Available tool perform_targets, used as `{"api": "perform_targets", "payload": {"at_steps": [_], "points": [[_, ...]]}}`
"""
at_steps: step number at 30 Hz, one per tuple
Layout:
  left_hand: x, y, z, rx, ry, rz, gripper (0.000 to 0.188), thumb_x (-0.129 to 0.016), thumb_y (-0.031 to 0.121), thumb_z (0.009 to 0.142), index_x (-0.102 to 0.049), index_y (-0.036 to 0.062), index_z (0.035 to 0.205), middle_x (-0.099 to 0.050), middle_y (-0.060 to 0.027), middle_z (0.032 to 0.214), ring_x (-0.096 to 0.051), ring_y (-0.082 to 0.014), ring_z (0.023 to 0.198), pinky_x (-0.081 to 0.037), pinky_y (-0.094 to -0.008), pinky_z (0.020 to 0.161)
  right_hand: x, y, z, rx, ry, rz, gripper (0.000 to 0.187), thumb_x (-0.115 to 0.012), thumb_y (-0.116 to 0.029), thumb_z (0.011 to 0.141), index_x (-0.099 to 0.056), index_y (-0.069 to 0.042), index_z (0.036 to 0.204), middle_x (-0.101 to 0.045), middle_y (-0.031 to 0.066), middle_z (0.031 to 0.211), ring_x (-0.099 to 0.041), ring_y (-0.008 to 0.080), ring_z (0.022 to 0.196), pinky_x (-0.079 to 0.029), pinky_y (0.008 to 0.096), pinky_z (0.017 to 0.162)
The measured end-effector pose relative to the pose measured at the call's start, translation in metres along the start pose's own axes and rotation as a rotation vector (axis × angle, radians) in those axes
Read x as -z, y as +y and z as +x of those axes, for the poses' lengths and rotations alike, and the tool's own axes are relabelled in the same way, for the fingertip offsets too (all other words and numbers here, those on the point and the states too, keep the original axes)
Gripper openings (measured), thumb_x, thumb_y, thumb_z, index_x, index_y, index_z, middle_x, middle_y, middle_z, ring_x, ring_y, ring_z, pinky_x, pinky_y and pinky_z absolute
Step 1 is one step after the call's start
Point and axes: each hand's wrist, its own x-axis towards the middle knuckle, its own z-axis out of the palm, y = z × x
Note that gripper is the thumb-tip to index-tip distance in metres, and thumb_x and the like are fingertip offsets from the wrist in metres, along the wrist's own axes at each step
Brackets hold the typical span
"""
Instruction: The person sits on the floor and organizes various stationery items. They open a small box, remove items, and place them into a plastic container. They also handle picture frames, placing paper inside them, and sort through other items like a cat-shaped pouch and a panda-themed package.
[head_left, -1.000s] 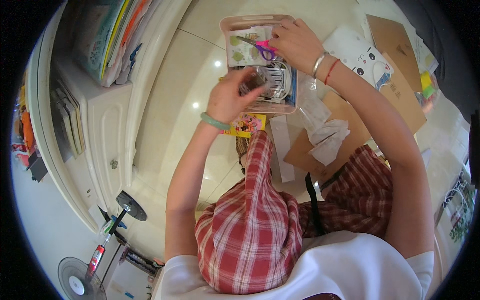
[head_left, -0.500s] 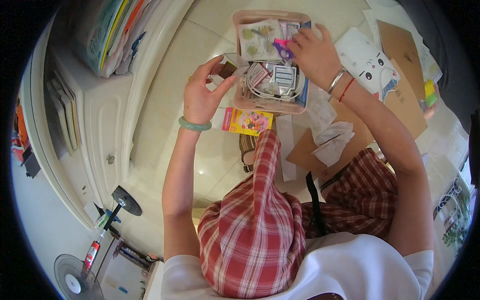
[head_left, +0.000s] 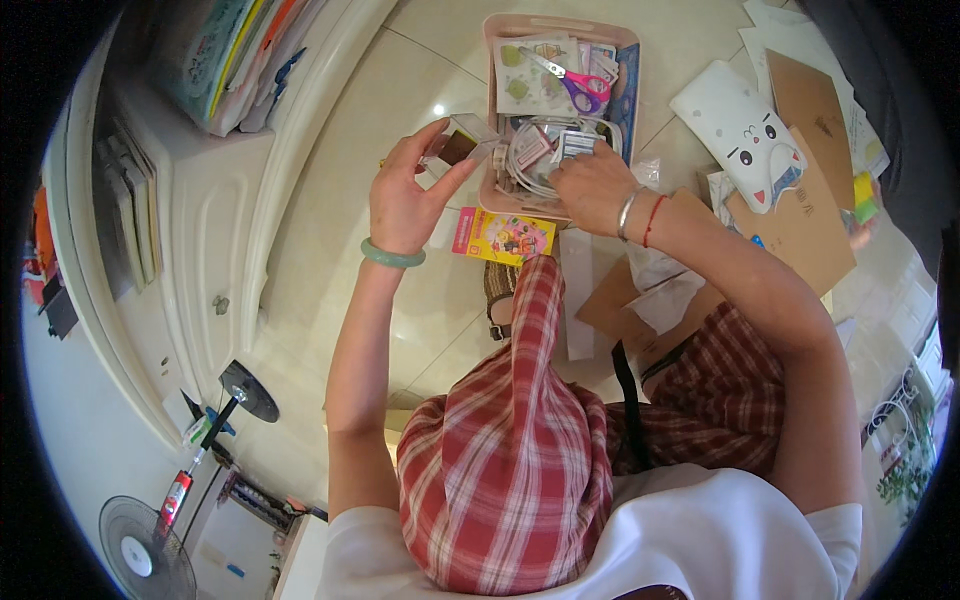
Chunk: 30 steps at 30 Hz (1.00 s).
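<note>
Green bangle (head_left: 392,253) is worn at ten o'clock, silver bangle (head_left: 627,214) and red cord (head_left: 654,220) at two; red plaid bottoms (head_left: 500,470) at six, white top (head_left: 640,535) at five!

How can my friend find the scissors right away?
Look on the shiny tiled floor for the pale pink bin. Near its far end, the scissors lie with their blades across a white packet with green pictures. Their bright pink and purple loop handles set them apart from the flat packets beside them.
</note>
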Motion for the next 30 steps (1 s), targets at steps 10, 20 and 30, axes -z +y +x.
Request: {"api": "perform_targets", "payload": {"at_steps": [10,20,30], "points": [[0.011,-0.002,-0.008,0.049,0.036,0.004,0.053,-0.076,0.022,0.08,-0.057,0.0065,0.126,-0.068,-0.0067,0.108,-0.063,-0.0145,0.097,-0.048,-0.0286,0.079,0.051,0.034,-0.005,0.13,-0.121,0.572,0.026,-0.067,-0.021,0.078,-0.067,0.001,0.091,-0.067,0.0138,0.083,-0.063,0.0244,0.074,-0.048,0.0325,0.069],[0.012,-0.001,-0.012,0.036,0.037,0.039,0.053,-0.076,0.024,0.079,-0.058,0.0071,0.126,-0.068,-0.0069,0.108,-0.063,-0.0146,0.097,-0.048,-0.0292,0.079,0.07,0.063,-0.017,0.154,-0.241,1.09,0.024,-0.065,-0.023,0.087,-0.066,0.0,0.093,-0.067,0.0011,0.083,-0.056,0.0066,0.076,-0.044,0.0246,0.07],[0.009,0.003,-0.016,-0.039,0.03,0.136,0.053,-0.077,0.025,0.078,-0.059,0.0099,0.125,-0.067,-0.0077,0.106,-0.063,-0.0182,0.095,-0.048,-0.0314,0.08,0.083,0.076,-0.03,0.187,-0.205,1.288,0.022,-0.065,-0.027,0.088,-0.069,-0.006,0.093,-0.066,-0.0041,0.087,-0.05,0.0028,0.077,-0.039,0.0197,0.071]]}}
